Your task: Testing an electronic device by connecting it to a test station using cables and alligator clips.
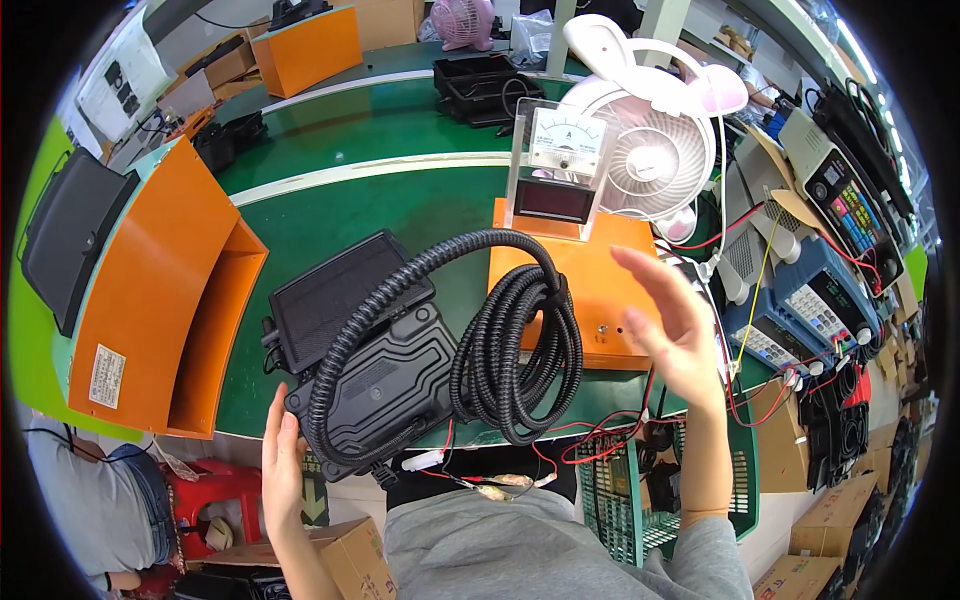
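Note:
A black ribbed plastic case lies near the front edge of the green table, with a dark flat panel at its far side. Corrugated black tubing arches over the case and ends in a tied coil at its right. My left hand rests against the case's left edge, fingers fairly straight and not wrapped round it. Over the right side of an orange box hovers my right hand, fingers spread, holding nothing. A clear stand with an analog meter and a small dark display stands on that box.
An open-fronted orange housing stands at left. A white fan is behind the meter, blue bench instruments at right. Red wires trail along the front edge above a green basket. Someone sits at lower left.

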A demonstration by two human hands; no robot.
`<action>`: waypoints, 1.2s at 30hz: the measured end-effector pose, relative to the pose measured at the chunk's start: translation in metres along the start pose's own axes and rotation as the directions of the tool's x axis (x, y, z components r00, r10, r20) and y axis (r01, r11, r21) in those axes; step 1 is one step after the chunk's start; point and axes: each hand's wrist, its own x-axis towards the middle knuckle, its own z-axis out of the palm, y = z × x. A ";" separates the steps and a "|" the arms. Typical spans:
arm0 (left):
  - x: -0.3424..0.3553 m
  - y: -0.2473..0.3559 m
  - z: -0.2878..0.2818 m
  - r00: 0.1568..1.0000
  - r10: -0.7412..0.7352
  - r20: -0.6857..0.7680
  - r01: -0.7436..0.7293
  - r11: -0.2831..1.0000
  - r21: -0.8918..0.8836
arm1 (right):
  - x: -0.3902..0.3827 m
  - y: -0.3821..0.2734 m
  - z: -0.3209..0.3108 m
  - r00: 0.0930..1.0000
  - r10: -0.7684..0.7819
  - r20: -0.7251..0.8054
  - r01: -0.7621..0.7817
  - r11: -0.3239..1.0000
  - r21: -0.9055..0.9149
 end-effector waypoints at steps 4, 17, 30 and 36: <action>0.011 0.003 -0.010 0.983 -0.088 0.161 0.125 0.963 -0.238 | -0.020 0.022 -0.026 0.986 0.098 -0.133 -0.078 0.986 0.147; 0.030 0.000 -0.009 0.953 -0.200 0.226 0.270 0.898 -0.346 | -0.059 0.034 -0.007 0.995 -0.018 -0.099 -0.020 0.928 -0.372; 0.026 0.006 0.012 0.963 -0.223 0.154 0.270 0.838 -0.474 | 0.012 -0.001 0.058 0.974 0.131 0.183 -0.174 0.955 0.241; 0.006 0.004 0.021 0.986 -0.161 0.041 0.153 0.777 -0.611 | 0.021 0.018 0.085 0.995 0.093 -0.027 -0.081 0.952 0.296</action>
